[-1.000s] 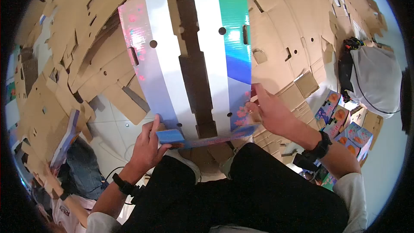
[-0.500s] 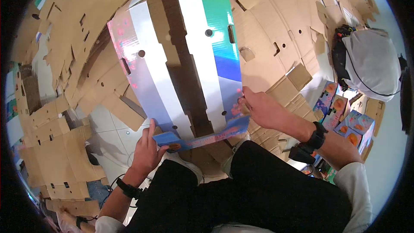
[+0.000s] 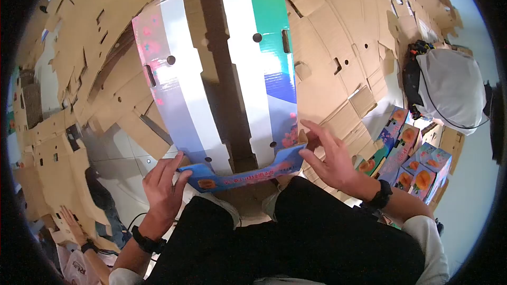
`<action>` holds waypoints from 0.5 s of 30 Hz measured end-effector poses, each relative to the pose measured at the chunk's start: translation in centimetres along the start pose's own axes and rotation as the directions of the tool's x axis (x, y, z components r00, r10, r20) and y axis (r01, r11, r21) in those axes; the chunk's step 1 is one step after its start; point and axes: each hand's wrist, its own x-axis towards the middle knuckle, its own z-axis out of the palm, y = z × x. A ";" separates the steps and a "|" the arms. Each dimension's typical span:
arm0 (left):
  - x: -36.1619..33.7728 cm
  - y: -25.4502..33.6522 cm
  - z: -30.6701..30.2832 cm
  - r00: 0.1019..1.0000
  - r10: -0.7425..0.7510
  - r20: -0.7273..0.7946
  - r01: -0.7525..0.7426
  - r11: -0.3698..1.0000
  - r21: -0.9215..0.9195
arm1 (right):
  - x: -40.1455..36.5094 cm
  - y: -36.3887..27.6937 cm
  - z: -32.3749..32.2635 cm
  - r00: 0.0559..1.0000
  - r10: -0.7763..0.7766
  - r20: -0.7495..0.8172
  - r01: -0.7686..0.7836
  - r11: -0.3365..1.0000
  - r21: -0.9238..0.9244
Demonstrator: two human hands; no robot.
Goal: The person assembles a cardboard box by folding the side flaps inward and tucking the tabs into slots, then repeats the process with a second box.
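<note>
A printed cardboard box (image 3: 179, 95) in white, green, blue and pink lies before my legs. Its top panels stand apart, leaving a long gap down the middle. The blue front flap (image 3: 248, 175), with a fruit picture and pink lettering, faces me. At the near left corner my left hand (image 3: 165, 187) pinches the box edge between thumb and fingers. By the near right corner my right hand (image 3: 332, 161) is open, fingers apart, its thumb close to the flap's end; whether it touches cannot be made out.
Flattened brown cardboard sheets (image 3: 338, 31) spread around the box. On the right are printed fruit boxes (image 3: 422, 171) and a grey-white covered bundle (image 3: 451, 87) with a black cord. Another person's hand (image 3: 73, 224) rests on cardboard at lower left.
My right hand has loosened from the box's right edge and spread its fingers. My left hand has shifted slightly left. The front flap stands turned more toward me.
</note>
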 end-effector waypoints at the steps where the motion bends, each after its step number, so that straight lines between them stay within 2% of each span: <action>1: 0.2 0.1 -0.3 0.999 -0.031 0.042 0.031 1.000 -0.004 | 0.3 -0.4 0.0 1.000 -0.013 -0.025 0.012 1.000 -0.024; 3: 0.4 0.0 -0.6 0.988 -0.093 0.122 0.095 0.995 -0.011 | 0.9 0.0 0.1 0.990 -0.134 -0.034 0.132 0.990 -0.054; 4: 0.4 -0.3 -0.5 0.980 -0.129 0.150 0.142 0.986 -0.084 | 1.1 0.2 0.1 0.980 -0.195 -0.034 0.192 0.979 -0.070; 7: 0.0 -1.2 0.3 0.948 -0.234 0.215 0.288 0.917 -0.274 | 1.4 0.0 0.4 0.979 -0.201 -0.044 0.201 0.980 -0.012; 10: -0.7 -1.2 2.0 0.919 -0.334 0.208 0.392 0.827 -0.404 | 1.6 -0.4 0.9 0.995 -0.059 -0.077 0.064 0.996 0.057; 13: -1.0 -1.0 2.9 0.902 -0.385 0.196 0.430 0.765 -0.479 | 1.9 0.5 0.2 0.970 -0.237 0.057 0.242 0.966 -0.087; 15: -1.0 -1.3 2.7 0.901 -0.381 0.209 0.433 0.745 -0.508 | 1.8 0.3 0.2 0.980 -0.194 0.032 0.194 0.981 -0.005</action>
